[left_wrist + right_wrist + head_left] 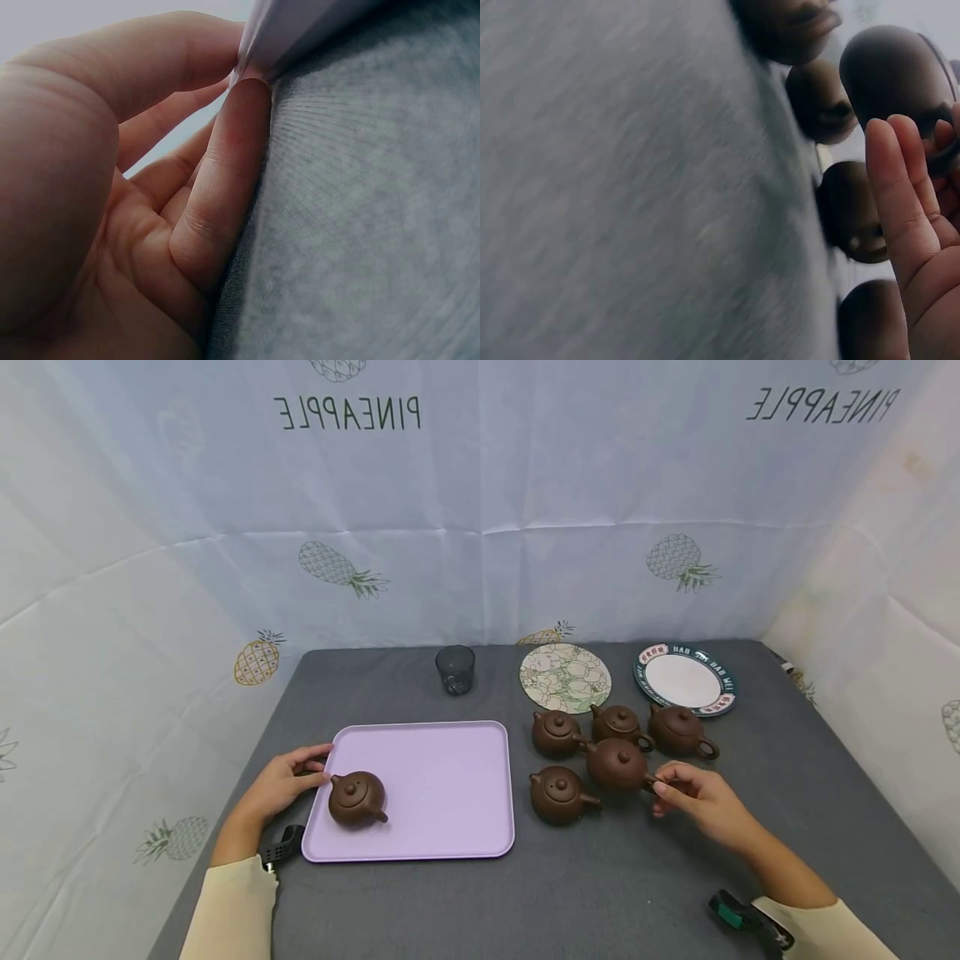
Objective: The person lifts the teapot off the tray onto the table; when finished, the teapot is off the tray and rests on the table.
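Note:
In the head view, my right hand (pixel 693 802) pinches the handle of a dark brown teapot (pixel 617 766). The right wrist view shows this teapot (pixel 892 75) raised off the table, with two fingers (pixel 892 180) straight beside it. My left hand (pixel 281 785) holds the left rim of a lilac tray (pixel 442 793), and its thumb (pixel 180 56) meets that rim in the left wrist view. One brown teapot (pixel 356 799) stands on the tray's left part, close to the left thumb.
Around the held teapot are similar ones: a front teapot (pixel 557 797), a back-left teapot (pixel 555 735), a back-middle teapot (pixel 617 722) and a back-right teapot (pixel 677 731). Farther back are a dark glass (pixel 456 668), a round patterned mat (pixel 564 677) and a green-rimmed plate (pixel 684 681).

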`<action>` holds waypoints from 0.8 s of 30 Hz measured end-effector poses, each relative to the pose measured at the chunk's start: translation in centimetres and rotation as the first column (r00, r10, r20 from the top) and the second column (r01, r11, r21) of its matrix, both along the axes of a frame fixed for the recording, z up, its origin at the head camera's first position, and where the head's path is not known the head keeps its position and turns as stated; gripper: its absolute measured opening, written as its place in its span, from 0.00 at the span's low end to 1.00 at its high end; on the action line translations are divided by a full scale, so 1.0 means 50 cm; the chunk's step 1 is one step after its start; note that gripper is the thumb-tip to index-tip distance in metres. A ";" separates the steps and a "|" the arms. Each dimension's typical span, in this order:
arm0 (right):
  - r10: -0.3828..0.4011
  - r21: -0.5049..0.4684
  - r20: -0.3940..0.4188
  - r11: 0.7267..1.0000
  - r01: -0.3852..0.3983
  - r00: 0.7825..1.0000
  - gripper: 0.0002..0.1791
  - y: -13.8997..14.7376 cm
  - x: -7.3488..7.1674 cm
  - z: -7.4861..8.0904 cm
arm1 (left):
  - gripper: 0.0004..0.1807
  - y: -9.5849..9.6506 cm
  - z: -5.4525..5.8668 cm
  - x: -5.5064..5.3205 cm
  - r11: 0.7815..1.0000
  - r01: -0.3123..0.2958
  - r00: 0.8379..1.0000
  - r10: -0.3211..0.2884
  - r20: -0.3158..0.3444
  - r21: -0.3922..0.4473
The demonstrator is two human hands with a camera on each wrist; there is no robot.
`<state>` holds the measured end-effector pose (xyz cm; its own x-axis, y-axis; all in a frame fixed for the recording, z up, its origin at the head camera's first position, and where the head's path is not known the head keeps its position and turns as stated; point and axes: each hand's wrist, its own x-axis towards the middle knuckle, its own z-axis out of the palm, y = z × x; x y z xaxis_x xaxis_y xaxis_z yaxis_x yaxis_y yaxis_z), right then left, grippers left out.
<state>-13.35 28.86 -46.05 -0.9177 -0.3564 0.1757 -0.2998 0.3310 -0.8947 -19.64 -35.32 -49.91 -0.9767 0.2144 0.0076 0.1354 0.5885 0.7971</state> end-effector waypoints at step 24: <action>0.138 -0.072 0.115 0.989 -0.131 0.984 0.07 0.043 -0.003 -0.059 | 0.29 0.000 -0.006 -0.002 1.000 0.003 1.000 -0.003 -0.011 0.006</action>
<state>-13.48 30.99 -49.01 -0.8779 -0.4697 0.0936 -0.2272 0.2363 -0.9447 -19.72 -35.33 -50.22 -0.9759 0.2174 0.0193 0.1457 0.5830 0.7993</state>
